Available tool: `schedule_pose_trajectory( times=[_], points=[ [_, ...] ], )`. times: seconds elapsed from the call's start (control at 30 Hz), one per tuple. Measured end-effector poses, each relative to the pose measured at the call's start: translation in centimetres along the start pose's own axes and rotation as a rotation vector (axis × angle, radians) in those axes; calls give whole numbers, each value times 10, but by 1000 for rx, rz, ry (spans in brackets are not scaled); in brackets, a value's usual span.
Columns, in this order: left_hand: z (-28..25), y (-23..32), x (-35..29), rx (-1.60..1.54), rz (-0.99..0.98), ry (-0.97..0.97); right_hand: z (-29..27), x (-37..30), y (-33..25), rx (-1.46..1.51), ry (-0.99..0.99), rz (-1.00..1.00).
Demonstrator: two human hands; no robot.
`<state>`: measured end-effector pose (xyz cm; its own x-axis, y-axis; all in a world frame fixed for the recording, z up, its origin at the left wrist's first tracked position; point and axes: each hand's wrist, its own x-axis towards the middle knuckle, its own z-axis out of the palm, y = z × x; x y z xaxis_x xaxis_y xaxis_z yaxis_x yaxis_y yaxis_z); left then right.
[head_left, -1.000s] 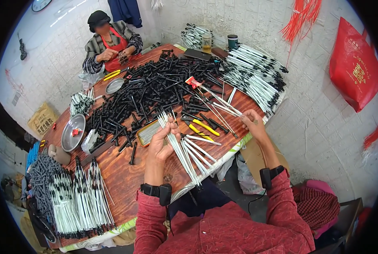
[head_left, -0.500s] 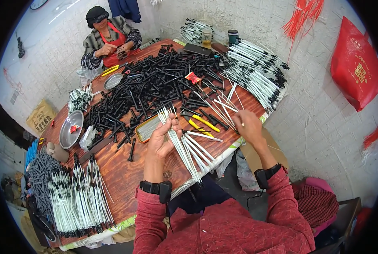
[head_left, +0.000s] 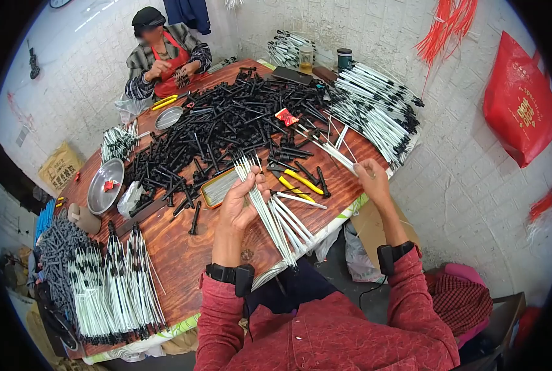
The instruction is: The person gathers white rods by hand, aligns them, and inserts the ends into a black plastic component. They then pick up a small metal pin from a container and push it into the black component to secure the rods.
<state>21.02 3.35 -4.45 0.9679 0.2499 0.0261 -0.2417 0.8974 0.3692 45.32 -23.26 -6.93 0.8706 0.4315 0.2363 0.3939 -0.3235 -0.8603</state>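
Observation:
My left hand (head_left: 242, 203) is closed around a bunch of thin white rods (head_left: 269, 224), their dark tips pointing away from me. The rods' near ends fan out over the table's front edge. To the right, my right hand (head_left: 373, 180) pinches the near ends of a few white rods (head_left: 332, 150), which slant away to the left toward the black pile. Between the hands lie yellow-handled pliers (head_left: 300, 187) and a few loose black tube-like parts (head_left: 323, 182). Beside my left hand is a shallow yellow-rimmed tin (head_left: 213, 193) with fine pale sticks.
A large heap of black parts (head_left: 226, 117) covers the table's middle. Bundles of white rods (head_left: 375, 105) are stacked at the far right, others (head_left: 112, 290) at the near left. A metal bowl (head_left: 105, 185) stands left. Across the table a person (head_left: 168, 59) handles a dark part.
Several rods that were spread loosely near my right hand now lie closer together, with their ends in its fingers. My left hand keeps its bunch in nearly the same place.

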Motion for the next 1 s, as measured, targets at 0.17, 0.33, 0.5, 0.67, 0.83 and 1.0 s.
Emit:
schedule_pose_trajectory(
  times=[0.17, 0.33, 0.5, 0.67, 0.83, 1.0],
  points=[
    [1, -1, 0, -8, 3, 24, -24, 2, 0, 331, -129, 155],
    [-2, -2, 0, 39, 27, 12, -47, -17, -39, 652, -238, 327],
    [17, -12, -2, 203, 137, 113, -32, -57, -71, 654, -602, 269],
    [20, -19, 2, 245, 244, 115, 5, -88, -95, 579, -828, 161],
    [23, -19, 1, 274, 264, 93, 18, -94, -96, 555, -740, 145],
    [27, -17, -1, 312, 245, 121, 23, -102, -103, 422, -670, 81]
  ],
)
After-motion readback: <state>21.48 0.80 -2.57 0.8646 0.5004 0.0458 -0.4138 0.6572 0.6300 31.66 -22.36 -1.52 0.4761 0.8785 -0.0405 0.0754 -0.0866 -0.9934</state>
